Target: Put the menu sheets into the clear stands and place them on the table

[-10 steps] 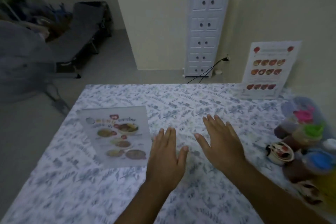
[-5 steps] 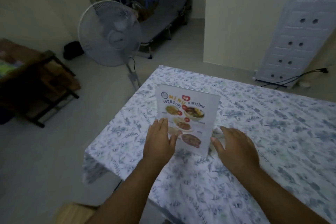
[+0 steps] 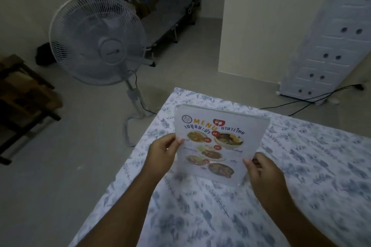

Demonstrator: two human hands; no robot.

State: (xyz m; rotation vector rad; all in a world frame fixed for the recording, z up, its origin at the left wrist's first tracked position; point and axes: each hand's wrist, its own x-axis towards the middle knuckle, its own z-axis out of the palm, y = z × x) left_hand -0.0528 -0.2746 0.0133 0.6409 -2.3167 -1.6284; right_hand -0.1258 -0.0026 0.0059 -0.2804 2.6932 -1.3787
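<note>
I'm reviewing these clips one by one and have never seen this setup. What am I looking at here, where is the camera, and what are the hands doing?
There is no machine: a person wears a camera on the head, looking down at their own two bare hands. The left hand and the right hand each have a grip on a side edge of a clear stand with a printed food menu inside. It is held nearly upright at the table, which wears a flowered cloth. Behind stand a white fan and a white drawer cabinet.

Clear stand [image 3: 244, 124] holding colourful menu sheet [image 3: 214, 146], upright, slightly tilted, above floral table [image 3: 301, 176] corner
</note>
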